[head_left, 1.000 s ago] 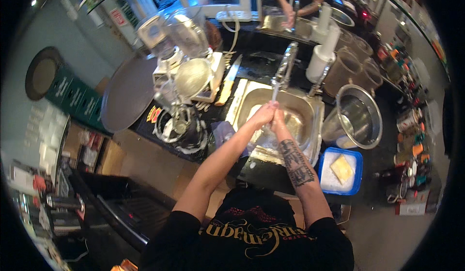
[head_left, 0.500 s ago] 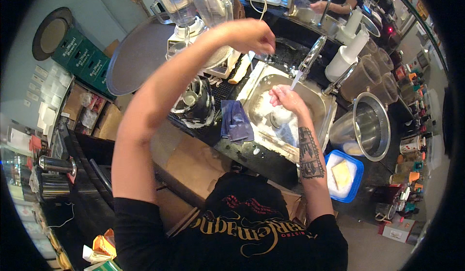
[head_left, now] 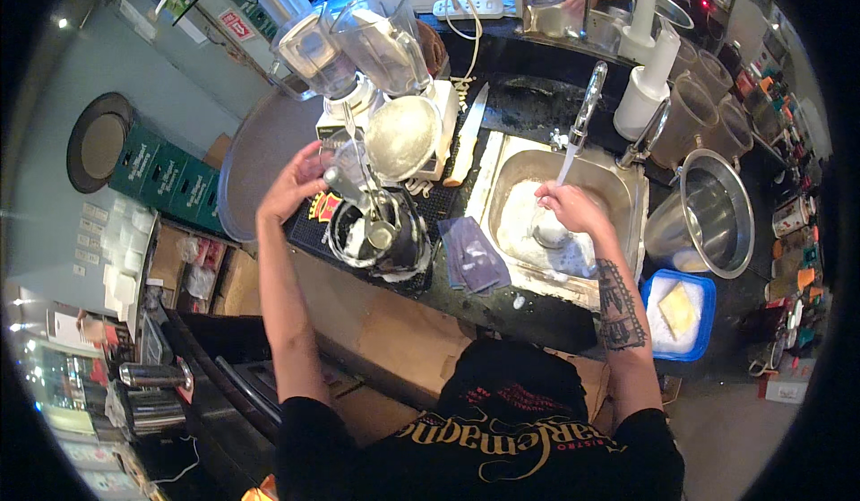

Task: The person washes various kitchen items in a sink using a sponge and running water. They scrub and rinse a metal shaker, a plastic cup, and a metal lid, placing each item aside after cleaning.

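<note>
My left hand (head_left: 297,184) is open, fingers spread and curved, beside a clear glass vessel (head_left: 345,162); contact cannot be made out. Close to it stands a dark soapy container (head_left: 414,241) with metal utensils (head_left: 380,234) in it. Over the steel sink (head_left: 627,210), my right hand (head_left: 576,208) is closed, its fingers curled together by the running water. What lies inside those fingers, if anything, is hidden. White suds (head_left: 515,214) spread across the basin below. The stream falls from a chrome faucet (head_left: 587,107).
A knife (head_left: 469,133) lies left of the sink, behind a folded blue cloth (head_left: 473,254). Two blender jugs (head_left: 381,44) stand at the back. To the right are a steel bucket (head_left: 667,241) and a blue tub (head_left: 703,340) holding a yellow sponge (head_left: 678,311).
My left hand has swung left and nearer, from beside the faucet to the glass vessel, and its fingers have spread. My right hand has turned and stays over the sink. The view has shifted.
</note>
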Tool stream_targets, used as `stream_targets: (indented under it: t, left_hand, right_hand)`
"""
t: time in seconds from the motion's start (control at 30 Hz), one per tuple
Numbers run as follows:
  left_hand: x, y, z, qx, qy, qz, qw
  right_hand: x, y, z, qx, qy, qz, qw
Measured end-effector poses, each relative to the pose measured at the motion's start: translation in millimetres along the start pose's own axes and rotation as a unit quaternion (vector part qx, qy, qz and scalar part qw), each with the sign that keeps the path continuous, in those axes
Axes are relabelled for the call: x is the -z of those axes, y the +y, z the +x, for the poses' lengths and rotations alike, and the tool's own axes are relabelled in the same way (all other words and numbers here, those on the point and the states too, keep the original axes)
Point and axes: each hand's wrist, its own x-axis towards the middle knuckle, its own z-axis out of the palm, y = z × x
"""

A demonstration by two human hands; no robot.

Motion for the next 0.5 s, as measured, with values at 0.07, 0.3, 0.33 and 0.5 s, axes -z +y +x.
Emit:
stream_targets:
  t: [0.07,0.3,0.33,0.5]
  left_hand:
    - [-15.3,-19.2,20.2,-0.067,-0.04,-0.054,0.995]
    - [-49.9,-22.9,51.1,-0.078,-0.02,0.042,0.996]
    - [-48.4,-27.8,54.1,-0.093,-0.022,0.045,0.994]
    - [-26.9,-58.1,29.5,-0.146,0.077,-0.059,0.985]
  right_hand:
    - [2.6,-2.6,-0.7,0.0,0.004,-0.006,1.0]
    - [-3.6,-7.0,-7.5,0.031,0.005,0.0,1.0]
    - [-5.2,-4.9,-8.1,0.033,0.008,0.009,0.999]
    - [-4.8,-13.8,-2.0,0.039,-0.022,0.018,0.999]
